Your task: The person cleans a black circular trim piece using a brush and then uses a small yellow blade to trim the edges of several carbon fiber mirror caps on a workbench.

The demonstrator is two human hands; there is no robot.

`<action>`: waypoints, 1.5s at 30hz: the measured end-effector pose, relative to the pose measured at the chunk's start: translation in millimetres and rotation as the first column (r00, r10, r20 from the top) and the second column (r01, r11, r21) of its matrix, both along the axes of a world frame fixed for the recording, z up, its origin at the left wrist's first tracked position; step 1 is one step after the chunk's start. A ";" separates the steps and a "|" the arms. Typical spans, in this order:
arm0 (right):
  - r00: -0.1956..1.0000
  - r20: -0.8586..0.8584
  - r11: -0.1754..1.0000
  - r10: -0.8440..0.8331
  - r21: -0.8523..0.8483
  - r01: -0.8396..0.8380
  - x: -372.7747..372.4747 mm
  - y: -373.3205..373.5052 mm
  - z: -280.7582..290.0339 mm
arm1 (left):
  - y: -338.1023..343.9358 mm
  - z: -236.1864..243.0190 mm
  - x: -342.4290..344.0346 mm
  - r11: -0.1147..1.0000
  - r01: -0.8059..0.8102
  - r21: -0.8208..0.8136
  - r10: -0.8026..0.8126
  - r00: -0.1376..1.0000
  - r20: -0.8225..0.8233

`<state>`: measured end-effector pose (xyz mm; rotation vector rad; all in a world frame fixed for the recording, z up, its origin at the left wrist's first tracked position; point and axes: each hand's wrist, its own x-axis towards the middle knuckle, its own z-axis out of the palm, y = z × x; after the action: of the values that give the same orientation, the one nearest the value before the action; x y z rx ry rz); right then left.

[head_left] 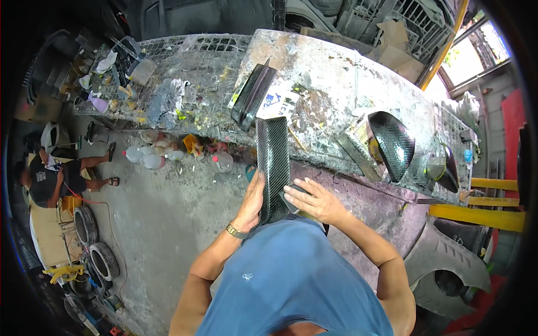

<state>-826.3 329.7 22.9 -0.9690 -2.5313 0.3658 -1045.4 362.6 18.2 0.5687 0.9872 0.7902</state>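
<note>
A long, glossy black carbon-fibre panel with a woven pattern stands between my body and the bench, its far end by the bench edge. My left hand, with a watch on the wrist, grips its left side. My right hand lies along the panel's right side, fingers bent over a small dark grey pad pressed against the edge. What the pad is made of cannot be made out. The panel's near end meets my blue shirt. Just beyond it, another carbon-fibre piece rests on the bench.
The stained workbench carries a curved carbon-fibre shell and a smaller one at right, plus clutter at far left. Plastic bottles stand beneath it. Tyres and a seated person are left; a grey car fender is right.
</note>
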 end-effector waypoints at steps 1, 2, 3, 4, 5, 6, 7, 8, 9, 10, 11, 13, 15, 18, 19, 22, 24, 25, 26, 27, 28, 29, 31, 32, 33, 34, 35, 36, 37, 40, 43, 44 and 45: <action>1.000 0.000 1.000 -0.002 0.008 0.002 0.1 5.4 -0.1 | -1.6 -3.2 -1.6 1.000 -0.013 0.022 0.013 1.000 0.002; 0.999 0.025 0.996 -0.033 0.087 0.031 1.8 17.3 -4.7 | -2.2 0.1 0.5 1.000 -0.005 0.028 0.005 1.000 0.004; 0.997 0.047 0.984 -0.067 0.167 0.058 3.7 31.1 -9.3 | -3.1 6.1 3.5 0.997 -0.006 0.074 0.008 1.000 -0.026; 0.990 0.017 0.971 -0.138 0.199 0.132 4.7 48.0 -11.4 | -4.2 10.4 4.8 0.993 -0.005 0.120 0.012 0.998 -0.054; 0.980 0.002 0.961 -0.199 0.198 0.195 4.6 63.8 -6.8 | -6.3 8.7 4.5 0.992 -0.009 0.126 0.018 0.998 -0.067; 0.966 -0.013 0.946 -0.259 0.197 0.256 3.5 72.5 -0.6 | -8.8 10.2 4.6 0.991 -0.003 0.131 0.012 0.998 -0.067; 0.962 0.012 0.936 -0.271 0.236 0.261 0.7 72.8 5.5 | -9.3 14.1 4.4 0.995 0.001 0.095 0.005 0.998 -0.061; 0.962 0.004 0.933 -0.271 0.247 0.262 -2.9 64.8 2.1 | -8.1 15.2 1.5 0.998 0.002 0.063 0.002 0.998 -0.059; 0.981 0.011 0.955 -0.194 0.228 0.187 -6.0 46.4 -4.4 | -10.5 2.2 -0.7 0.993 -0.031 0.114 0.038 0.998 -0.059; 0.993 0.020 0.972 -0.117 0.208 0.110 -6.8 32.3 -4.1 | -12.4 -1.0 -1.6 0.991 -0.025 0.132 0.035 0.997 -0.072; 0.995 0.035 0.979 -0.094 0.187 0.086 -4.9 26.6 -3.2 | -14.4 -2.8 -2.6 0.989 -0.011 0.148 0.027 0.994 -0.104; 0.984 -0.013 0.952 -0.179 0.252 0.176 4.3 65.6 -4.5 | -14.7 -1.1 -2.0 0.987 0.013 0.161 0.009 0.991 -0.135; 0.931 -0.039 0.896 -0.364 0.260 0.361 7.3 91.5 8.6 | -20.7 11.3 -0.9 0.983 0.049 0.177 -0.033 0.995 -0.097; 0.961 -0.047 0.911 -0.271 0.310 0.272 2.8 73.0 -6.3 | -17.9 4.6 -3.6 0.995 0.038 0.096 -0.035 0.999 -0.031; 0.971 -0.022 0.928 -0.237 0.292 0.232 1.0 56.1 -12.0 | -16.4 1.5 -4.1 0.995 0.030 0.096 -0.027 0.999 -0.023; 0.975 -0.080 0.921 -0.206 0.322 0.221 12.4 73.7 -13.2 | -20.6 -4.4 -6.0 0.978 0.077 0.195 -0.059 0.994 -0.096; 0.933 -0.094 0.912 -0.348 0.195 0.360 17.8 113.5 -0.6 | -20.9 1.2 -6.0 0.991 0.081 0.108 -0.076 0.996 -0.051; 0.917 -0.152 0.908 -0.369 0.151 0.390 22.1 129.7 0.8 | -14.3 2.8 -6.0 0.997 0.073 0.035 -0.072 0.997 -0.008; 0.897 -0.209 0.903 -0.389 0.104 0.416 24.4 138.7 2.0 | -12.5 -1.1 -6.5 0.997 0.074 0.038 -0.074 0.997 -0.007; 0.897 -0.209 0.902 -0.390 0.107 0.417 27.2 139.0 5.2 | -11.6 -8.2 -7.4 0.995 0.068 0.069 -0.067 0.998 -0.017; 0.878 -0.240 0.886 -0.415 0.114 0.450 29.0 135.1 10.2 | -13.1 -11.3 -8.6 0.994 0.054 0.096 -0.052 0.998 -0.028; 0.857 -0.272 0.868 -0.438 0.120 0.482 28.8 131.6 13.1 | -12.8 -13.3 -10.2 0.995 0.048 0.093 -0.045 0.999 -0.027; 0.875 -0.257 0.878 -0.411 0.145 0.455 16.5 122.1 13.8 | -10.8 -14.4 -11.6 0.995 0.059 0.086 -0.056 0.998 -0.042; 0.891 -0.245 0.886 -0.383 0.174 0.429 10.3 115.8 13.2 | -10.5 -13.8 -11.8 0.995 0.053 0.085 -0.050 0.998 -0.042; 0.924 -0.179 0.907 -0.337 0.203 0.370 4.9 103.3 3.4 | -10.2 -12.5 -12.2 0.998 0.036 0.058 -0.035 0.999 -0.010; 0.926 -0.178 0.907 -0.334 0.206 0.367 0.5 87.6 -2.3 | -7.0 -10.6 -12.3 0.999 0.023 0.033 -0.024 0.999 0.024; 0.954 -0.132 0.936 -0.268 0.199 0.290 -4.2 71.5 -9.4 | -4.8 -10.0 -13.6 0.999 0.018 0.036 -0.018 1.000 0.021; 0.975 -0.083 0.958 -0.204 0.189 0.216 -4.7 65.7 -13.6 | -2.8 -10.1 -12.9 0.997 0.038 0.074 -0.039 0.999 0.008; 0.980 -0.064 0.947 -0.189 0.254 0.199 -1.7 75.2 -14.1 | -4.6 -8.8 -12.5 0.993 0.055 0.106 -0.055 0.998 -0.009; 0.941 -0.055 0.908 -0.333 0.252 0.335 -2.0 121.4 -1.6 | -6.9 5.0 -13.3 0.998 0.045 0.035 -0.046 0.998 0.040; 0.944 -0.111 0.910 -0.310 0.252 0.329 -14.2 91.6 -13.7 | -4.7 -11.3 -14.5 0.994 0.035 0.106 -0.031 0.999 -0.039; 0.951 -0.157 0.921 -0.267 0.248 0.299 -15.8 73.7 -21.1 | -2.9 -7.2 -13.3 0.998 0.022 0.066 -0.021 1.000 -0.008; 0.968 -0.123 0.956 -0.220 0.169 0.239 -18.3 56.3 -14.8 | -3.7 -6.8 -14.9 0.995 0.024 0.093 -0.022 0.999 -0.026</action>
<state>-844.7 386.0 8.1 -1.1263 -2.2816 0.1087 -1060.3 358.9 11.4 0.6707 0.9693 0.8135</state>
